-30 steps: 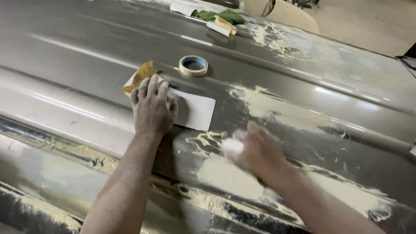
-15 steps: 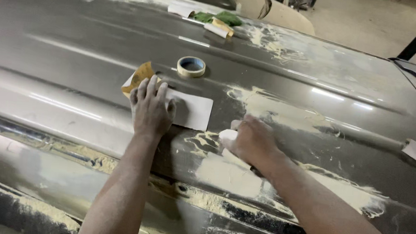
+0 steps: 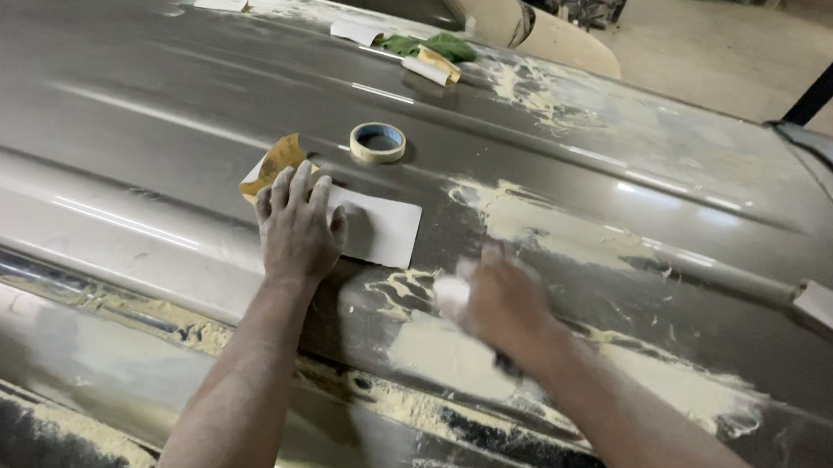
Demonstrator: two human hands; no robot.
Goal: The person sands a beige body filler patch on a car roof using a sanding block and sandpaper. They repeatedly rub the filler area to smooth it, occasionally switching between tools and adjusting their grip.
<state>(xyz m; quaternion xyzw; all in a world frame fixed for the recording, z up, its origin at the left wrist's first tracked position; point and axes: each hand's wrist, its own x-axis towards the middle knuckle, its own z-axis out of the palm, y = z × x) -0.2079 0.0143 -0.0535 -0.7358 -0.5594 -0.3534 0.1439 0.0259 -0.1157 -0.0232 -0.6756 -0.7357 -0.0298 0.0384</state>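
My left hand [image 3: 301,229] lies flat, fingers spread and gripping nothing, pressing on a white sheet of sandpaper [image 3: 382,229] on the grey car panel [image 3: 148,90]. A yellow-backed piece [image 3: 274,164] pokes out just beyond my fingertips. My right hand [image 3: 496,306] is blurred; it looks curled over a small pale block or pad [image 3: 452,292] on a patch of cream filler [image 3: 446,352], but I cannot tell how tightly it grips.

The sheet under my left palm looks thin and floppy — I judge it very light, easy to crease, and likely to slide on the dusty metal unless held down flat. An edge or corner is the place to pinch it. The pad in my right hand seems small and stiff enough to hold from above, fingers over the top.

A roll of masking tape [image 3: 377,142] sits just beyond the sheet. Farther off lie a green cloth [image 3: 438,45] and a small sanding block [image 3: 431,67] — well apart from both hands.
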